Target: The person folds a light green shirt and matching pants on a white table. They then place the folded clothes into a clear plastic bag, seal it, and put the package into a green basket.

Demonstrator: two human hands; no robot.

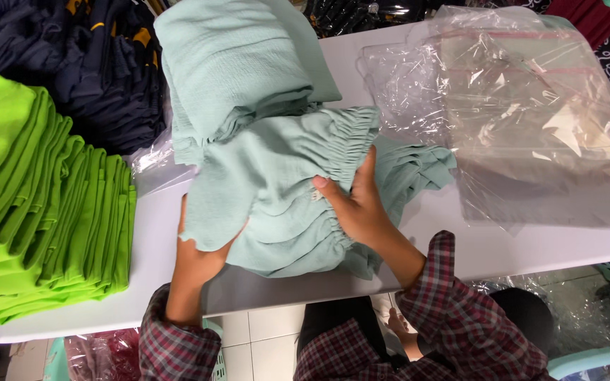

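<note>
A white desk is covered with heaps of clothing. A stack of lime-green garments is piled at its left end, and crumpled clear plastic bags are spread at its right. A pale green garment is held at the desk's near middle. Its lower left edge is gripped by the left hand, and its elastic band is pressed by the closed right hand.
</note>
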